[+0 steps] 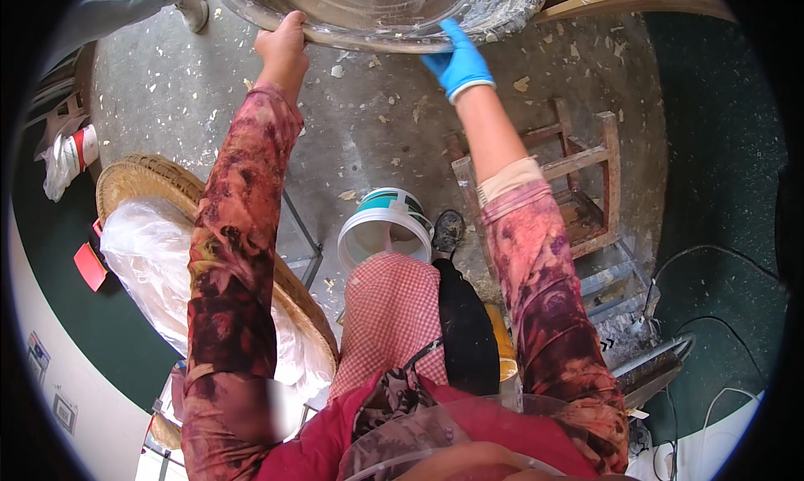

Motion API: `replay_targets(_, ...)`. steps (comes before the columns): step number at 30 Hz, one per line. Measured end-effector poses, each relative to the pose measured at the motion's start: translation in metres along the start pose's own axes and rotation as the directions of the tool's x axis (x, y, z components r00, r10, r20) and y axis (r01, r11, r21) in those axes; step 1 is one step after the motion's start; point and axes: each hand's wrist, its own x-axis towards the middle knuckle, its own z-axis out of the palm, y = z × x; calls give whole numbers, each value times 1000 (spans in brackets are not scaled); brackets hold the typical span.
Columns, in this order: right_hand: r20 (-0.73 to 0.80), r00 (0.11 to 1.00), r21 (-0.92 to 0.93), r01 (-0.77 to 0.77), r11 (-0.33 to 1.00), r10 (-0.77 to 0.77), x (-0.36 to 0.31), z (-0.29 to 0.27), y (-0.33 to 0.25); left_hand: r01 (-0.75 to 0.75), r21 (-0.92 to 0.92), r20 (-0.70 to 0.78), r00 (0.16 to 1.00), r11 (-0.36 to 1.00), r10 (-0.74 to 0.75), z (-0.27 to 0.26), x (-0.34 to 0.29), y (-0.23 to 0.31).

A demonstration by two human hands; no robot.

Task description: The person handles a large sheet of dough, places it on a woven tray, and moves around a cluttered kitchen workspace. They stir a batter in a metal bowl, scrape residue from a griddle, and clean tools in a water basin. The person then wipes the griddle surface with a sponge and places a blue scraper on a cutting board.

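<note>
A large round shallow basin (377,38), greyish brown with whitish residue, reaches past the top edge of the view. My bare left hand (283,55) is closed on the left part of its near rim. At the right part of the rim is my right hand (462,66) in a blue glove, its fingers over the inside edge and the thumb side partly hidden. Both arms stretch forward. Between them, close to my legs, stands a white bucket (347,245) with a teal band; its visible inside is pale.
To my left, a round woven tray (151,171) holds clear plastic sheeting (151,259). A worn wooden stool (610,171) lies under and beside my right arm. Pale flakes dot the concrete floor (352,137). Cables (720,250) run at the right. Another person's shoe (193,7) shows upper left.
</note>
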Motion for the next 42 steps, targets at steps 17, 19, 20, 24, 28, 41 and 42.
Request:
replay_targets(17, -182, 917, 290, 395, 872, -355, 79, 52, -71, 41, 358, 381, 906, 933, -186, -9, -76, -12)
replay_targets(19, -379, 759, 4, 574, 819, -530, 70, 46, -113, -3, 351, 387, 911, 936, -142, -3, -83, -9)
replay_targets(20, -429, 610, -204, 653, 730, -666, 66, 45, -120, -3, 364, 395, 906, 931, -151, -3, -88, -8)
replay_targets(24, 97, 373, -704, 681, 201, -923, 55, 52, -94, -49, 381, 466, 872, 923, -147, 0, -107, -3)
replay_targets(28, 421, 493, -777, 628, -23, -761, 53, 48, -41, 19, 384, 506, 832, 923, -228, -10, -138, 4)
replay_targets(41, 623, 751, -761, 647, 55, -219, 139, 45, -52, -231, 629, 576, 779, 742, -246, -213, -282, 93)
replay_targets(42, 630, 728, -682, 685, 258, -269, 154, 50, -53, -99, 610, 487, 830, 786, -273, -221, -291, 91)
